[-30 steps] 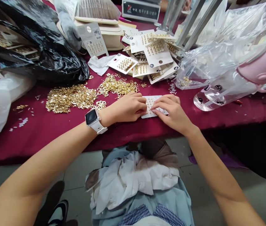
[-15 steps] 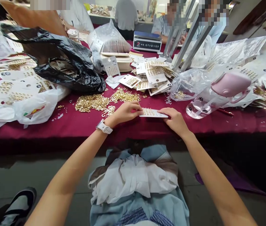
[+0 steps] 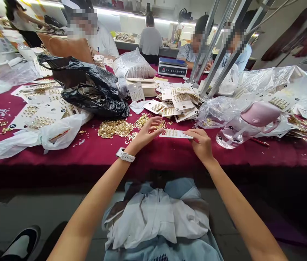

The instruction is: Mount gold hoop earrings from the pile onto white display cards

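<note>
My right hand [image 3: 200, 142] pinches the right end of a white earring card [image 3: 179, 135] just above the table. Rows of small gold earrings stick up from the card. At its other end, my left hand [image 3: 147, 135] has its fingers spread, the thumb close to the card's edge; whether it touches I cannot tell. Beside my left hand lie a heap of small gold pieces [image 3: 115, 129] and loose gold hook-shaped pieces [image 3: 141, 121]. Behind the hands, a stack of filled earring cards [image 3: 179, 100] leans in a jumble.
A black plastic bag [image 3: 93, 90] and a white plastic bag [image 3: 61, 136] lie to the left. To the right stand a pink-lidded water bottle [image 3: 232, 134] and metal poles [image 3: 218, 61]. A digital scale [image 3: 173, 68] sits farther back. Several people work beyond the table.
My left fingers have opened and lifted away from the card's left end. My right hand still holds the card. The view has tilted up, showing more of the room.
</note>
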`<action>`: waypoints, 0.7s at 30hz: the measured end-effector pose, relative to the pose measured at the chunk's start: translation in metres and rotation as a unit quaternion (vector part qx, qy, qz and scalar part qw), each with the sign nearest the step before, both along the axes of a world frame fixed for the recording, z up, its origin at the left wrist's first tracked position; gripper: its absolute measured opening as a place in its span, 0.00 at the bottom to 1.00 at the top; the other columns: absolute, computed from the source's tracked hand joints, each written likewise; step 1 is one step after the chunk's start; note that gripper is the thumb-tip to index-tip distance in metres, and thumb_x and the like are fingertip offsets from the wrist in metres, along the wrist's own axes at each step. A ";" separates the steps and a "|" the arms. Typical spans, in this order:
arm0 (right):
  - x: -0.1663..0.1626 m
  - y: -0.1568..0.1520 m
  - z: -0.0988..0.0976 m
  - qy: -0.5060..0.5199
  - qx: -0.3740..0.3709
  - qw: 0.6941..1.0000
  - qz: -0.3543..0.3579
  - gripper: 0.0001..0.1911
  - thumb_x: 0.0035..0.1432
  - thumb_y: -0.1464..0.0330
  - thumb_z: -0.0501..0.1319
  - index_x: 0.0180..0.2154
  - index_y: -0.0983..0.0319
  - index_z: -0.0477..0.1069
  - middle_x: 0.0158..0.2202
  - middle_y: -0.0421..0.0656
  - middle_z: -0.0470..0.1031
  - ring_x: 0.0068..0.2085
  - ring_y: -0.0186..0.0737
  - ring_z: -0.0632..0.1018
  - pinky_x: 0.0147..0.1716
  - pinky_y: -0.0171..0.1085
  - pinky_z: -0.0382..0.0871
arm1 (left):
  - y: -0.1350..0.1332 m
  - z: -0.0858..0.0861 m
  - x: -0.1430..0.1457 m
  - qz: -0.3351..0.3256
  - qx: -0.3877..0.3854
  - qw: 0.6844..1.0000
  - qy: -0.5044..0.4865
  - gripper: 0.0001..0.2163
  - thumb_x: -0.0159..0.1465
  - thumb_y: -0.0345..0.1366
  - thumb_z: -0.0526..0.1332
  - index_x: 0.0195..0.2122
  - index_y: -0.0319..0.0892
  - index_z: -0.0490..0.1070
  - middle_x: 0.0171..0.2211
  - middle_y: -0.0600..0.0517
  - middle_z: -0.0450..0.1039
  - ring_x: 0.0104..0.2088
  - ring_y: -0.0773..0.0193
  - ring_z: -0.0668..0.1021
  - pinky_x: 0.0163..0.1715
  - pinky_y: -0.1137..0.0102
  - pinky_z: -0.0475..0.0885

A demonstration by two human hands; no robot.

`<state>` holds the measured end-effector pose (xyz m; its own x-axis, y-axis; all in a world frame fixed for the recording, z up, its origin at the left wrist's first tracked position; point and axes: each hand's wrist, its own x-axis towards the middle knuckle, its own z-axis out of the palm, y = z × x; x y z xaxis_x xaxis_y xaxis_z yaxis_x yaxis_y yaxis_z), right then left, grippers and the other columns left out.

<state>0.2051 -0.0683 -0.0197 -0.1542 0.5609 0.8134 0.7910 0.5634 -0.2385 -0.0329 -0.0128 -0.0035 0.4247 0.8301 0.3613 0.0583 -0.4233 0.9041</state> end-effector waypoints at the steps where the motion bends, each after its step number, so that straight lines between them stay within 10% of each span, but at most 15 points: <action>1: 0.000 0.001 -0.001 0.013 0.003 1.000 0.005 0.10 0.61 0.67 0.57 0.38 0.55 0.78 0.35 0.43 0.79 0.36 0.42 0.77 0.38 0.42 0.72 | 0.000 -0.002 0.000 -0.019 -0.008 1.000 -0.002 0.31 0.54 0.53 0.64 0.56 0.45 0.61 0.54 0.43 0.65 0.56 0.55 0.68 0.56 0.60 0.66; 21: -0.006 -0.001 -0.010 0.118 -0.121 0.984 0.050 0.12 0.61 0.60 0.57 0.36 0.55 0.79 0.38 0.45 0.79 0.41 0.44 0.77 0.43 0.44 0.71 | 0.008 -0.014 0.001 -0.067 -0.086 0.994 -0.011 0.43 0.43 0.44 0.74 0.59 0.54 0.54 0.53 0.47 0.61 0.49 0.57 0.70 0.54 0.57 0.66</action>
<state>0.1988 -0.0697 -0.0301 -0.0417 0.7339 0.6780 0.6409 0.5402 -0.5453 -0.0318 -0.0050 -0.0174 0.5298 0.8165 0.2294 -0.0085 -0.2654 0.9641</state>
